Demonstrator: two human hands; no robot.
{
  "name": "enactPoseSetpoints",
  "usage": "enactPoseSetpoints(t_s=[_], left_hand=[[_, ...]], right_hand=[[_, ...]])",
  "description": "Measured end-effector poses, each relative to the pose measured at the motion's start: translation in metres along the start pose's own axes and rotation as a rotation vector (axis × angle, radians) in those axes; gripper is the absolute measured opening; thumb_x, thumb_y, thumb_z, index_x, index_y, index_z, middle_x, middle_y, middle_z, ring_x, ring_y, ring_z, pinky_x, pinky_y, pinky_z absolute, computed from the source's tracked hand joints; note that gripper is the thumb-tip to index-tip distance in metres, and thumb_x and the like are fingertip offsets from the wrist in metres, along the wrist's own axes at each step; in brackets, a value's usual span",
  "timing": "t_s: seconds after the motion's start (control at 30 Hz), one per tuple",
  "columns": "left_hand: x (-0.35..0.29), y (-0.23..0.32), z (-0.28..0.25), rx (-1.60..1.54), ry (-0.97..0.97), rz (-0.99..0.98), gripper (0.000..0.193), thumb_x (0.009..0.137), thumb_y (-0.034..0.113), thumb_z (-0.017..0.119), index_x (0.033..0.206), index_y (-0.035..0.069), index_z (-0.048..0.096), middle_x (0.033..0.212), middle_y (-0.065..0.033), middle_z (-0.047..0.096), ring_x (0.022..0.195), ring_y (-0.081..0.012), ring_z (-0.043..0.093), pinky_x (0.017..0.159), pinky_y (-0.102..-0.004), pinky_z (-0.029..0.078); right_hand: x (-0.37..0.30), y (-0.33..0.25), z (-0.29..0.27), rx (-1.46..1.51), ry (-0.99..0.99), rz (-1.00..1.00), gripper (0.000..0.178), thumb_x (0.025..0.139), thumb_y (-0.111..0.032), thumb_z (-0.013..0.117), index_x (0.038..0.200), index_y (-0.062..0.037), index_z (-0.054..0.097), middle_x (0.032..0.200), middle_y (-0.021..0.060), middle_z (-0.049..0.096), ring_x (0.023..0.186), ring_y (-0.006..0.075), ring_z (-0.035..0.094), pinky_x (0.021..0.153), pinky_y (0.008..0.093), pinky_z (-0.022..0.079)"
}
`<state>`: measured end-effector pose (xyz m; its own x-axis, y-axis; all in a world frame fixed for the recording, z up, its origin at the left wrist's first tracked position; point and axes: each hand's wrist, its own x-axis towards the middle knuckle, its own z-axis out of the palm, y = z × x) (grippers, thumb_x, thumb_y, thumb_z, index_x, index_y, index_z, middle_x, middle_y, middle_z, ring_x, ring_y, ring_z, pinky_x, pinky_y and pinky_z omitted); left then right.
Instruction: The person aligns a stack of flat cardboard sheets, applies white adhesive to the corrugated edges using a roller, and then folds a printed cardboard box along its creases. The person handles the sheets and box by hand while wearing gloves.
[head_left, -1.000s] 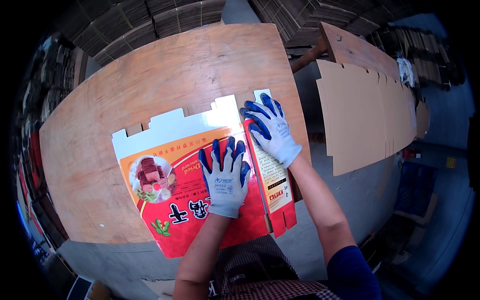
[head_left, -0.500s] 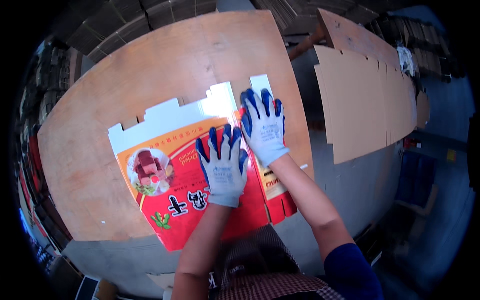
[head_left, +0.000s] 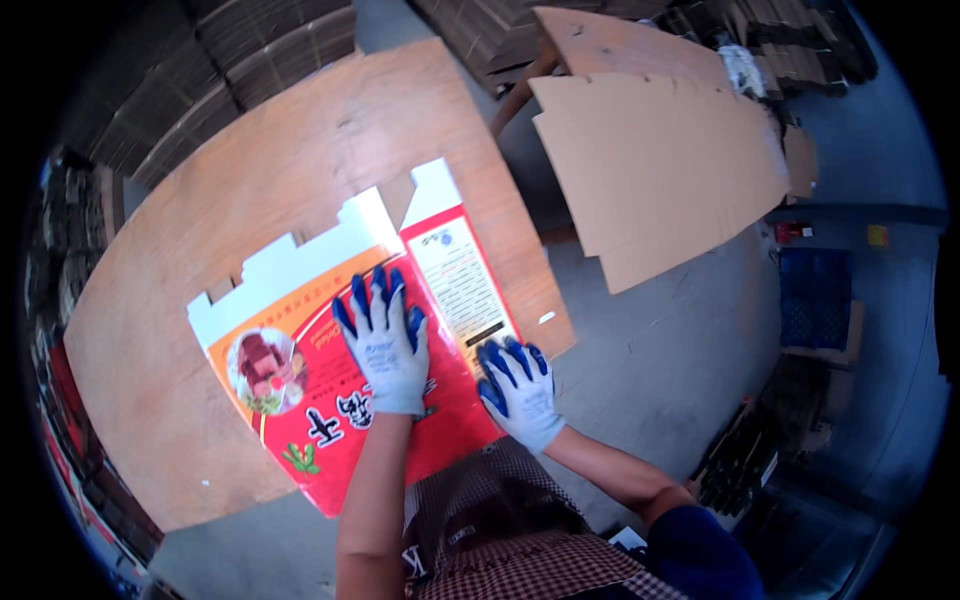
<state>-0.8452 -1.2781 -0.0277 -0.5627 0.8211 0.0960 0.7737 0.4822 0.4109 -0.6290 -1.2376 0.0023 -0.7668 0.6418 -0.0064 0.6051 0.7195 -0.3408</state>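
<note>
A flat, glossy printed carton [head_left: 370,455] in red and orange, with white flaps along its far edge, lies on the wooden table [head_left: 160,330]. My left hand [head_left: 385,345], in a white glove with blue-coated fingers, rests flat on the red panel, fingers spread. A narrow white side panel [head_left: 452,275] with a red border runs along the carton's right side. On the near end of that panel lies my right hand [head_left: 518,392], gloved the same way, its fingers stretched out and apart. Neither hand grips anything.
A large brown cardboard sheet [head_left: 660,180] lies on another wooden bench to the right. Stacks of flat cardboard [head_left: 270,60] stand behind the table. A blue crate [head_left: 815,300] sits on the floor at the far right.
My right hand has slid from the far end of the side panel toward me, uncovering its print. The left hand stays flat on the red panel. The whole view has shifted.
</note>
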Motion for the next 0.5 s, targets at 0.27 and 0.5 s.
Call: enactPoseSetpoints(t_s=[0.27, 0.5], left_hand=[[-0.002, -0.005, -0.001, -0.138, 0.1, 0.027, 0.046, 0.087, 0.016, 0.067, 0.132, 0.007, 0.058, 0.151, -0.0133, 0.047, 0.147, -0.0351, 0.033, 0.124, -0.0575, 0.014], [-0.007, -0.025, -0.02, -0.27, 0.03, 0.066, 0.047, 0.08, 0.012, 0.072, 0.126, 0.01, 0.064, 0.148, -0.0115, 0.05, 0.145, -0.0355, 0.037, 0.124, -0.058, 0.015]], right_hand=[[0.134, 0.146, -0.072, -0.538, -0.237, 0.557, 0.104, 0.083, -0.054, 0.073, 0.161, -0.0113, 0.02, 0.168, 0.0111, 0.02, 0.15, 0.0469, 0.021, 0.117, 0.0635, 0.024], [0.134, 0.158, -0.081, -0.571, -0.313, 0.482, 0.076, 0.099, -0.036, 0.055, 0.161, -0.0098, 0.02, 0.162, 0.0205, 0.03, 0.139, 0.0473, 0.042, 0.109, 0.0555, 0.041]])
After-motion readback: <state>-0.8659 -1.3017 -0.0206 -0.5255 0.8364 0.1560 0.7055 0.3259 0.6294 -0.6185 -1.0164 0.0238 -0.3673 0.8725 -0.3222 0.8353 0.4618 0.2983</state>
